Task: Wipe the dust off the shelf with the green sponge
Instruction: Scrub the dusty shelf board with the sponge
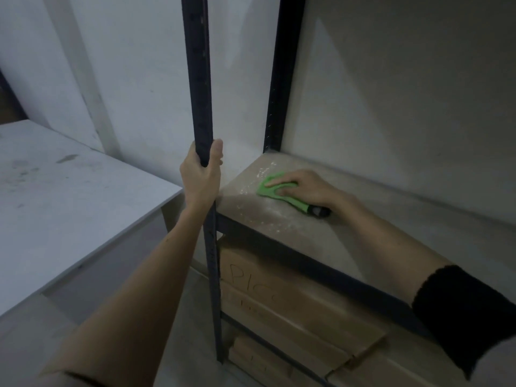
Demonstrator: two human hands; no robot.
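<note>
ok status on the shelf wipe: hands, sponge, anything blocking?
Left hand grips front post. Right hand presses green sponge flat on shelf. White dust remains near sponge. Nothing blocking.

Storeroom, metal shelving, stacked cardboard boxes

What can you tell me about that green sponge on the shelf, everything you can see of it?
The green sponge is bright green, thin and flat, looking soft, with a dark end piece toward the person's wrist. It lies flat on the dusty shelf board near its left back corner, beside scattered white specks of dust. The right hand rests on top of it, fingers spread and pressing it down, covering much of it. Only its left edge and a strip along the near side show. The left hand does not touch it.
</note>
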